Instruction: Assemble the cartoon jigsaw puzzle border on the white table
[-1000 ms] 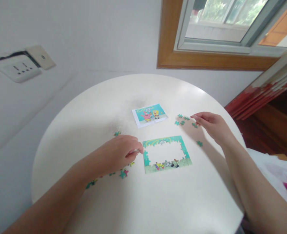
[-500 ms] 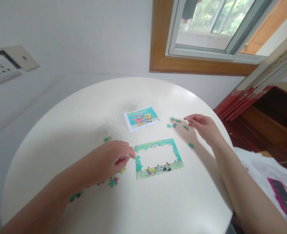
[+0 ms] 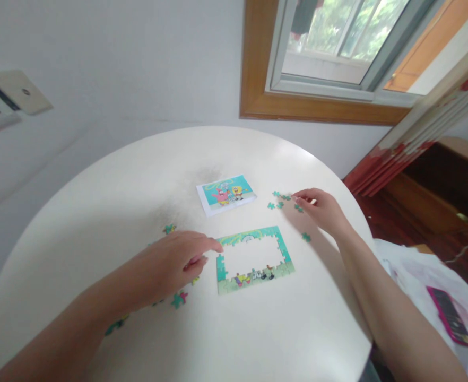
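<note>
Since the earlier frame, the left hand's [image 3: 182,257] index finger has stretched over the puzzle border's [image 3: 253,279] ten-o'clock corner; any grip is hidden. The border lies mid-worktop [image 3: 258,329], long axis nearly nine-to-three, feet toward six. The right hand's [image 3: 318,209] fingers bunch beside green pieces [image 3: 280,205] at one, grasp unclear. The picture card [image 3: 226,195] sits at eleven; the left forearm [image 3: 110,300] overhangs more pieces [image 3: 177,301] toward eight.

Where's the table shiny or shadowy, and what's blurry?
Head view: pale glare on the table, toward its far right edge; head view: soft shadows beside the right arm and the left arm; head view: the puzzle pieces look slightly blurry.
</note>
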The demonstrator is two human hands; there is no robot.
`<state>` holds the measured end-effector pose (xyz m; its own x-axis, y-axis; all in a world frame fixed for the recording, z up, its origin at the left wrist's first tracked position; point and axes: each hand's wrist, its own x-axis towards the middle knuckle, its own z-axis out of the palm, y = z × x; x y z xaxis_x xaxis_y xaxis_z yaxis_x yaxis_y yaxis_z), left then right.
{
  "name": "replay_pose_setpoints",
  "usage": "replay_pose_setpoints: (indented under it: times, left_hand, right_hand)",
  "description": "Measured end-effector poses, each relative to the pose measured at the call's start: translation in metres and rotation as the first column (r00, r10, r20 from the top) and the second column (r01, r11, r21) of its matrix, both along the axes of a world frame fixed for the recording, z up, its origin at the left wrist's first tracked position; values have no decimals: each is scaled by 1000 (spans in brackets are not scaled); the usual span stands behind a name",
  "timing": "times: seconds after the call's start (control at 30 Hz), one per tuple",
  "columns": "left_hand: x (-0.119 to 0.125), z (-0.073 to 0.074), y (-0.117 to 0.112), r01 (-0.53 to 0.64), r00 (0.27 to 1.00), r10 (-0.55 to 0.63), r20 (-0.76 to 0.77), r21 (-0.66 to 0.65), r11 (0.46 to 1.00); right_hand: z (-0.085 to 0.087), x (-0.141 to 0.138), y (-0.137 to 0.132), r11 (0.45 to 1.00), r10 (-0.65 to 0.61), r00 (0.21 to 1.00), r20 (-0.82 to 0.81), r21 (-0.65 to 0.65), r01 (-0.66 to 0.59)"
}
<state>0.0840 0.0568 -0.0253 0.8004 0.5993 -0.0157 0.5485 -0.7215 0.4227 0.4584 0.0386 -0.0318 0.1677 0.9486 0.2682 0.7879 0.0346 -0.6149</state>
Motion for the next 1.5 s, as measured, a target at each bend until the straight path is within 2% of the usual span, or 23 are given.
replay_pose_setpoints:
  times: [0.17, 0.3, 0.53, 0.77, 1.03, 1.23, 1.5]
  left_hand:
    - [2, 11, 1, -36, 999, 37, -36, 28, 999]
    - [3, 18, 0, -87, 996, 88, -20, 71, 994]
    - [2, 16, -2, -70, 997, 71, -16, 52, 996]
    - [5, 21, -3, -84, 996, 85, -22, 24, 996]
    - [6, 22, -3, -62, 998, 63, -27, 40, 997]
    - [6, 20, -3, -21, 1000, 22, -10, 78, 997]
    - [5, 19, -3, -48, 999, 49, -13, 61, 997]
  right_hand:
    - [-12, -18, 9, 996, 88, 977, 192, 17, -93]
    - [-17, -29, 13, 994, 105, 954, 282, -1, -109]
    - [-13, -33, 20, 991, 136, 939, 315, -62, -122]
    - [-14, -35, 22, 987, 152, 939, 310, -104, -125]
    - [-16, -36, 26, 984, 161, 957, 242, -115, -136]
    - [-10, -44, 22, 981, 180, 976, 125, -101, -168]
    - [1, -48, 13, 982, 163, 986, -44, -85, -166]
